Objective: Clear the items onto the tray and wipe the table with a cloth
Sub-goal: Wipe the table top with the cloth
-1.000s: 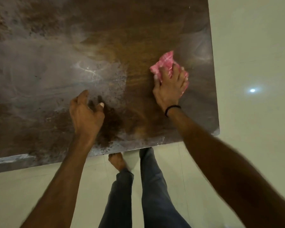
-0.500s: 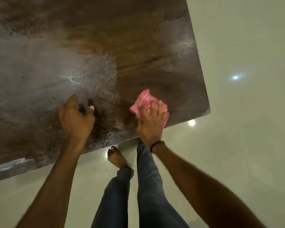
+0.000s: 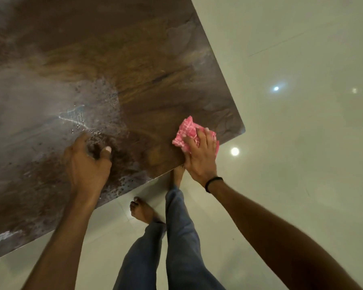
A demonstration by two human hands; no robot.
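Wiping stage. The pink cloth sits at the bench near-right corner, by the edge. The right hand lies over it, fingers spread, pressing; grip not closed. The speckled wet patch lies to the cloth's left. The left hand rests there, loosely curled, empty. Next sweep probably goes leftward.

Pale glossy floor spans one to seven o'clock around the dark tabletop; light reflections at three o'clock.

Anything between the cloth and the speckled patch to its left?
Nothing visible: bare table lies between the pink cloth under the right hand and the speckled patch, though the left hand sits at that patch.
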